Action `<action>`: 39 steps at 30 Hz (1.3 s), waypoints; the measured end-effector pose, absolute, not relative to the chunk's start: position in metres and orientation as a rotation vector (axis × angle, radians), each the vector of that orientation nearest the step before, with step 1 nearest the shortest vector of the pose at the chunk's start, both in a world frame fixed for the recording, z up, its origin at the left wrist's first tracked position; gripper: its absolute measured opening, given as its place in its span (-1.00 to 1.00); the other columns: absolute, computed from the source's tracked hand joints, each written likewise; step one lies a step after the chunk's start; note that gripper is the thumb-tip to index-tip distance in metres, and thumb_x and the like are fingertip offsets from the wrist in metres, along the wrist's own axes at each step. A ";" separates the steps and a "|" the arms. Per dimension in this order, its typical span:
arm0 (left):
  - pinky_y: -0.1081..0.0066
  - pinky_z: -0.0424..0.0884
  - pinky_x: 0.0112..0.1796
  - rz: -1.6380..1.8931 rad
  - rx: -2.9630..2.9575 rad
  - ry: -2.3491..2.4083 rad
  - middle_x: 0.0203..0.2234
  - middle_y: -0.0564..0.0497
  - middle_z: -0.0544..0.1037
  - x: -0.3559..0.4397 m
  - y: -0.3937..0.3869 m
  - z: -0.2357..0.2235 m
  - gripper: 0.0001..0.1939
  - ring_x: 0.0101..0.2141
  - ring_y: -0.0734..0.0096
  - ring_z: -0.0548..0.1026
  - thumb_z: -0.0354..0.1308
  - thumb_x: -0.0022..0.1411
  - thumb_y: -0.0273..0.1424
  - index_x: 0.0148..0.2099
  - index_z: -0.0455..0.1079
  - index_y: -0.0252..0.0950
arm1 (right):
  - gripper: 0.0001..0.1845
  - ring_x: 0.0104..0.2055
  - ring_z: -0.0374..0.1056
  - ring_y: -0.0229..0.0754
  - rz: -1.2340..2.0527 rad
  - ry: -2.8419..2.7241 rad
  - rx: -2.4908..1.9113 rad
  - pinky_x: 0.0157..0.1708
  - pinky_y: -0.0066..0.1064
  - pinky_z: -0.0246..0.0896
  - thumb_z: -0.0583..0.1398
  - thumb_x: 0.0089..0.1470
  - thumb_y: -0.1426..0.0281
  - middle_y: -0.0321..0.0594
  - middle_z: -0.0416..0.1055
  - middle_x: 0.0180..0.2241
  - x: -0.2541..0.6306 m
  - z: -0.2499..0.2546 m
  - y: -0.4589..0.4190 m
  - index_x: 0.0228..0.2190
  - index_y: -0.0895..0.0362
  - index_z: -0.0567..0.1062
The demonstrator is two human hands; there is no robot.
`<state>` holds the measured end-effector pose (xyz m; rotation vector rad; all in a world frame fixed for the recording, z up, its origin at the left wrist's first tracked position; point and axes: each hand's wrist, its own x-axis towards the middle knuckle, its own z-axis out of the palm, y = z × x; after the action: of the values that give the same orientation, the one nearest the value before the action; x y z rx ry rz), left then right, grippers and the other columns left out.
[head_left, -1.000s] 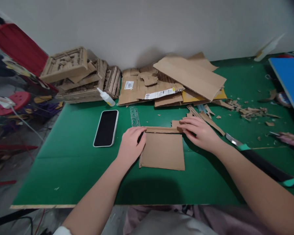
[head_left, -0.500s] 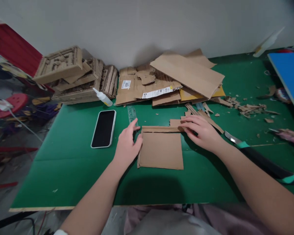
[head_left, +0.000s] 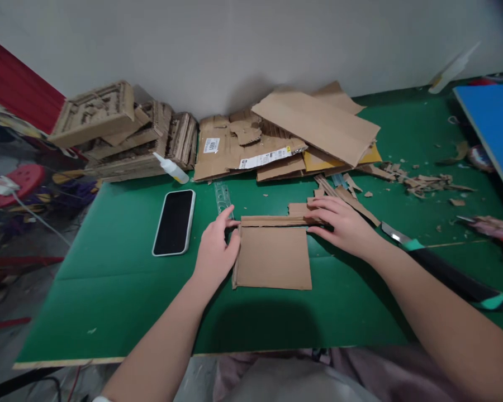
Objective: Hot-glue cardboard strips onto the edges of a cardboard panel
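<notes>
A rectangular cardboard panel (head_left: pixel 273 257) lies flat on the green table, with a thin upright strip along its left edge. Across its far edge runs a long cardboard strip (head_left: pixel 272 221). My left hand (head_left: pixel 218 245) grips the panel's far left corner, thumb against the left edge and fingertips by the strip's end. At the other end, my right hand (head_left: pixel 339 223) has its fingers over the strip and its thumb low at the panel's far right corner. Under those right fingers sits a small stepped cardboard scrap (head_left: pixel 297 209). A clear plastic ruler (head_left: pixel 223 198) lies just beyond my left fingers.
Left of my hands is a phone (head_left: pixel 174 223); behind it a glue bottle (head_left: pixel 171 168) leans on stacked cardboard frames (head_left: pixel 126 131). Cardboard sheets (head_left: pixel 318 123) line the wall. A utility knife (head_left: pixel 444 265) lies by my right forearm, with scraps (head_left: pixel 427 183) beyond.
My right thumb has slid nearer me, from the strip to the panel's far right corner, opening the gap to the fingers. My left hand stays at its corner. The view shifts slightly.
</notes>
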<state>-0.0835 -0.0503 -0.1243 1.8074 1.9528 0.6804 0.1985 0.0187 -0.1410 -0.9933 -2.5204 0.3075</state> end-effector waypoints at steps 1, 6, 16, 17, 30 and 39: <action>0.18 0.29 -0.05 0.682 1.805 1.957 -0.16 0.00 0.50 -0.083 -0.050 -0.124 -0.51 -0.07 0.26 0.40 -0.06 0.20 -0.44 0.20 0.06 -0.20 | -0.77 0.07 0.20 -0.07 0.309 -2.521 -0.989 0.09 -0.19 0.13 0.14 0.08 0.28 -0.09 0.38 -0.08 0.198 -0.141 0.019 -0.26 0.14 0.47; 0.18 0.29 -0.06 0.677 1.808 1.973 -0.18 0.01 0.51 -0.082 -0.050 -0.123 -0.51 -0.10 0.26 0.42 -0.03 0.20 -0.44 0.18 0.08 -0.19 | -0.86 0.04 0.22 -0.07 0.305 -2.514 -0.951 0.05 -0.18 0.17 0.15 0.08 0.33 -0.11 0.41 -0.14 0.198 -0.141 0.020 -0.39 0.13 0.47; 0.24 0.32 -0.14 0.645 1.812 2.032 -0.27 0.03 0.51 -0.081 -0.050 -0.122 -0.53 -0.21 0.29 0.43 0.01 0.20 -0.36 0.16 0.12 -0.20 | -0.88 0.02 0.23 -0.07 0.287 -2.496 -0.916 0.01 -0.18 0.21 0.15 0.08 0.39 -0.14 0.42 -0.18 0.199 -0.143 0.020 -0.44 0.12 0.47; 0.24 0.32 -0.15 0.642 1.808 2.034 -0.28 0.03 0.51 -0.081 -0.050 -0.122 -0.53 -0.22 0.29 0.43 0.02 0.20 -0.35 0.16 0.12 -0.20 | -0.88 0.02 0.23 -0.07 0.284 -2.495 -0.917 0.01 -0.18 0.21 0.15 0.08 0.39 -0.14 0.42 -0.19 0.199 -0.143 0.021 -0.44 0.13 0.47; 0.21 0.29 -0.10 0.665 1.849 2.012 -0.28 0.02 0.51 -0.081 -0.049 -0.126 -0.52 -0.16 0.26 0.41 0.02 0.18 -0.35 0.16 0.12 -0.21 | -0.89 -0.02 0.26 -0.08 0.142 -2.549 -0.880 0.09 -0.16 0.14 0.13 0.05 0.44 -0.14 0.43 -0.23 0.196 -0.137 0.018 -0.49 0.13 0.43; 0.23 0.31 -0.13 0.650 1.871 2.001 -0.27 0.01 0.50 -0.081 -0.049 -0.126 -0.52 -0.15 0.25 0.40 0.01 0.18 -0.36 0.16 0.12 -0.21 | -0.89 0.01 0.24 -0.06 0.161 -2.593 -0.888 0.06 -0.11 0.16 0.12 0.05 0.43 -0.16 0.43 -0.20 0.197 -0.137 0.017 -0.47 0.12 0.44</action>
<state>-0.0812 -0.0488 -0.1257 1.8710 2.0008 0.6504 0.1973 0.0171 -0.1367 -0.8876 -2.5930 0.1612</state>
